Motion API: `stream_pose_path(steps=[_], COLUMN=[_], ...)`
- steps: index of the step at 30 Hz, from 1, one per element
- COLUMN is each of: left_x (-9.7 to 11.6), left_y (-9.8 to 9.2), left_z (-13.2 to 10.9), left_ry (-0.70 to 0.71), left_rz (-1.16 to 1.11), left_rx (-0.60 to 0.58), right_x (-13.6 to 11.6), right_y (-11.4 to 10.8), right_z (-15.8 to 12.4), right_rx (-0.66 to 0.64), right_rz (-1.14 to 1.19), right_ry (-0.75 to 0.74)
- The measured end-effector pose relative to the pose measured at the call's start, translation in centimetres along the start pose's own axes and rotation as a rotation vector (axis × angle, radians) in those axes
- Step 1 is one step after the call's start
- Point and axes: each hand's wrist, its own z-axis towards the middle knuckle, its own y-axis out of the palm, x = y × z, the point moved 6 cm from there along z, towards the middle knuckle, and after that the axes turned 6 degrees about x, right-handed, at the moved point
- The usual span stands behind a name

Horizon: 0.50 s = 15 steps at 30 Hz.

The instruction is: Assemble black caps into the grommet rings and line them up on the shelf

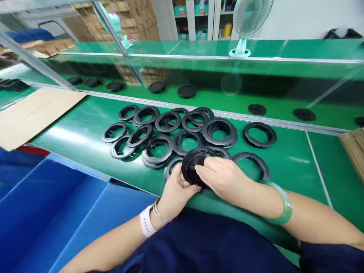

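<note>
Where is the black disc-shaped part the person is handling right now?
In the head view, the black disc sits low centre, held between the left hand and right hand, just before the pile of black rings.

A small pale-green fan stands on the upper shelf. Flat cardboard lies at the left of the green surface, and a blue bin sits below.

free: bare green table right of hands | blocked: black rings ahead – metal rail behind

approx 17 black rings, 1 fan
</note>
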Motion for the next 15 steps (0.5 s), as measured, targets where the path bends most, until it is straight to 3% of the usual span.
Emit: stream_pose_path(steps=[5,15], left_x=[0.16,-0.15], left_y=[0.27,0.39], left_z=[0.08,0.33], left_ry=[0.012,0.099], left_rz=[0.021,-0.005], left_rx=[0.05,0.091], right_x=[-0.59,0.16], right_y=[-0.86,-0.81], right_z=[0.66,1.02], right_rx=[-0.011,-0.007], right_rz=[-0.036,-0.008], right_ry=[-0.111,-0.093])
